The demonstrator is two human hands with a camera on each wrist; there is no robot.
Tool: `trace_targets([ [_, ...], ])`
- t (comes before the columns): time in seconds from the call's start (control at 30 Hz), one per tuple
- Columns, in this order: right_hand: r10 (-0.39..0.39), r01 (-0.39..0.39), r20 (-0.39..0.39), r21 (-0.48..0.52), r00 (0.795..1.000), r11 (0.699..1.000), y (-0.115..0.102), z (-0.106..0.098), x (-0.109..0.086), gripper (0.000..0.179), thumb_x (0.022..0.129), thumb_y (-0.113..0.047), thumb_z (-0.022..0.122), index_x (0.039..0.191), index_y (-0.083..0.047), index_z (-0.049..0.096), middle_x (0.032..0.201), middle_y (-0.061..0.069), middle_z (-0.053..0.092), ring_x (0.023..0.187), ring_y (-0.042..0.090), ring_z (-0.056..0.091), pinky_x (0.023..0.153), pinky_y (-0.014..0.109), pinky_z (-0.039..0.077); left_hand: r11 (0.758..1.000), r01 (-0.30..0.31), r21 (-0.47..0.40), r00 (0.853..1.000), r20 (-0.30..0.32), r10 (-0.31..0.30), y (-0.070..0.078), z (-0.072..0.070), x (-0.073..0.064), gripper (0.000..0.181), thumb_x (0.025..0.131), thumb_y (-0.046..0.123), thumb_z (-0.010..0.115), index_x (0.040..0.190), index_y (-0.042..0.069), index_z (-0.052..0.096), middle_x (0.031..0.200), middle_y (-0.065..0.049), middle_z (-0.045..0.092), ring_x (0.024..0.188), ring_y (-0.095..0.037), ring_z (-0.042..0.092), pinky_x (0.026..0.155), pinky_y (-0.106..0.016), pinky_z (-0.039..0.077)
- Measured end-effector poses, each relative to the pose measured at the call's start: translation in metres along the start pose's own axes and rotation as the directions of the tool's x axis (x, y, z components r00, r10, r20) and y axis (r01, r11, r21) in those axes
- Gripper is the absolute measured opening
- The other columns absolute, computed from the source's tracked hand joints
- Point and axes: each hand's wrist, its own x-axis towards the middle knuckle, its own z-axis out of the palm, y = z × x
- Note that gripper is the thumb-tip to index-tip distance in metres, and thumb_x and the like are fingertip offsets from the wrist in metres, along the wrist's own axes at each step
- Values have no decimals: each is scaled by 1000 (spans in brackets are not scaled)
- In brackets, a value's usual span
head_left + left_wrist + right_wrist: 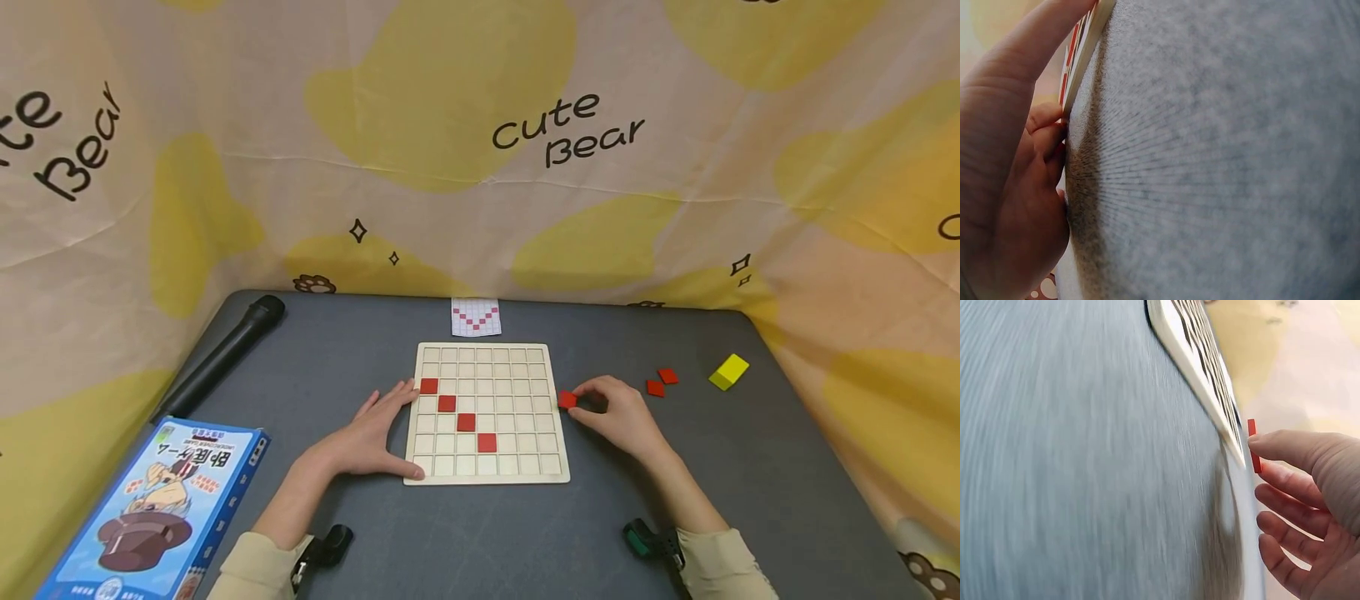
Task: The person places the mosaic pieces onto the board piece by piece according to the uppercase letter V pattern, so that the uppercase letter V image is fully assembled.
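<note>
- Head view: the right hand (628,423) has its grip pinched on a red tile (567,400), thumb against fingers, just beside the right edge of the gridded board (495,480).
- Head view: the left hand (362,442) has a released grip, fingers and thumb spread along the board's left edge. Four placed tiles (467,422) step down the grid in a diagonal; a small pattern card (476,327) lies beyond the board.
- Head view: two loose tiles (656,388) and a yellow block (728,372) lie on the bench (487,542) to the right. A careless sweep of the right hand could scatter the tiles.
- Left wrist view: fingers and thumb only touch the board's rim, without wrapping round it. An uneven push here could skew the board and perhaps shift the placed tiles, should they sit loosely.
- Right wrist view: the red tile appears edge-on between thumb and index finger, the other fingers curling free. Whether it touches the board cannot be told here. So thin a piece offers little to hold; a slack pinch could let it drop or twist, and carrying it too low could catch its edge on the board's rim.
</note>
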Motion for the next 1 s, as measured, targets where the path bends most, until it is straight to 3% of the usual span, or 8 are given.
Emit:
trace_targets([
  [0.47,-109,98,92,110,990,989,-44,33,14,22,79,-18,81,99,-14,73,91,0,64,77,18,53,67,30,43,1000,4,0,1000,-4,-4,-1,1,2,118,62,62,84,152,7,29,162,-8,16,149,-25,9,117,-52,2],
  [0.77,-107,101,130,50,986,994,-56,46,14,20,79,-21,80,97,-20,72,98,-8,65,88,12,53,79,34,48,1000,-1,2,1000,-15,1,-1,2,2,118,62,62,84,151,6,30,161,-10,17,149,-27,10,117,-52,3],
  [1.0,-149,146,122,32,981,989,-60,49,11,21,78,-21,81,96,-17,72,99,-5,65,90,13,53,78,34,47,1000,5,-5,1000,-27,-5,-1,3,2,117,62,62,84,150,6,32,161,-11,19,148,-28,11,117,-52,3],
])
